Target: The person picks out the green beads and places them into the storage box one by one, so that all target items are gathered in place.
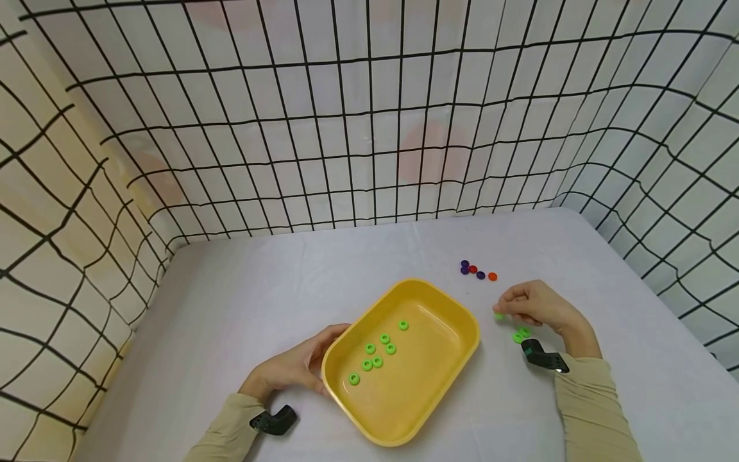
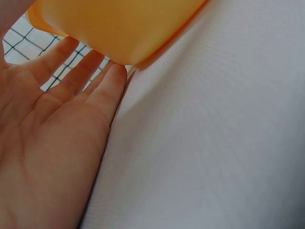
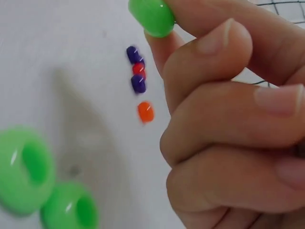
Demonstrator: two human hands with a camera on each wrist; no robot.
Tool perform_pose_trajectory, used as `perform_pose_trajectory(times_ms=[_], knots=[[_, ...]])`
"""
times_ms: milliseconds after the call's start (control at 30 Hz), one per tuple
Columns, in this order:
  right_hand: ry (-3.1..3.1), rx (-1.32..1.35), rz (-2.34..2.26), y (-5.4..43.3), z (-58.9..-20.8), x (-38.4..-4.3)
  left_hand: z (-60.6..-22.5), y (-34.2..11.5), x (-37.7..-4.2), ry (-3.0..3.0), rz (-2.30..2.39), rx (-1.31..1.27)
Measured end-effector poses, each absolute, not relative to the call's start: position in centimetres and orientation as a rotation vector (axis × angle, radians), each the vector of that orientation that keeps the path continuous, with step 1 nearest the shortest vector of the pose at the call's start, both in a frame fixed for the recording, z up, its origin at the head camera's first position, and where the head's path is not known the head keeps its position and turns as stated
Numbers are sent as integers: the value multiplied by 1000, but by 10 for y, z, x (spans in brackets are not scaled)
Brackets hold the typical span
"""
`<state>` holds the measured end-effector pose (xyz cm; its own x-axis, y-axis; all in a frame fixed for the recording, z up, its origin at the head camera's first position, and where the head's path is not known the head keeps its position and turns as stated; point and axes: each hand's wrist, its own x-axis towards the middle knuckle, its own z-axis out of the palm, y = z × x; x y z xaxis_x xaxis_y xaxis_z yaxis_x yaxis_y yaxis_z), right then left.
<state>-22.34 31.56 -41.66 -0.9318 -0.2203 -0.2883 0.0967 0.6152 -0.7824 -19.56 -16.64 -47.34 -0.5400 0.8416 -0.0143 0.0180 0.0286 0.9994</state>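
1. Plainly, seven green rings lay inside the yellow tray, strung out along its left half – one by itself towards the far end, one by itself nearest the left wall.
2. One more green ring was pinched between the thumb and forefinger of the right hand, the other fingers curled in beneath.
3. Two loose green rings showed in the right wrist view, touching or nearly so; they lay on the bench just beside the right hand.
4. Five small pieces sat farther off, beyond the tray's right-hand corner: three purple pieces, one red piece and one orange piece, the orange standing slightly apart.
5. The left hand held the tray by its left end, with fingers and thumb spread round the outside of the wall.
6. The tray stood aslant, its right corner near the right hand – a narrow strip of white cloth between them.
7. A wide stretch of bench ran from the tray to the left edge, and a narrower one lay to the right.
8. Black netting bordered the bench behind and at both sides.
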Motion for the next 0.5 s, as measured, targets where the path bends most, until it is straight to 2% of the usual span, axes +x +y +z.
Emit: perform_pose_trajectory(times_ms=[200, 500], knots=[[2494, -149, -1281, 300, -401, -224, -475, -166, -197, 1651, 1587, 896], [2392, -386, -1409, 258, -380, -232, -472, -167, -196, 1624, 1589, 899]])
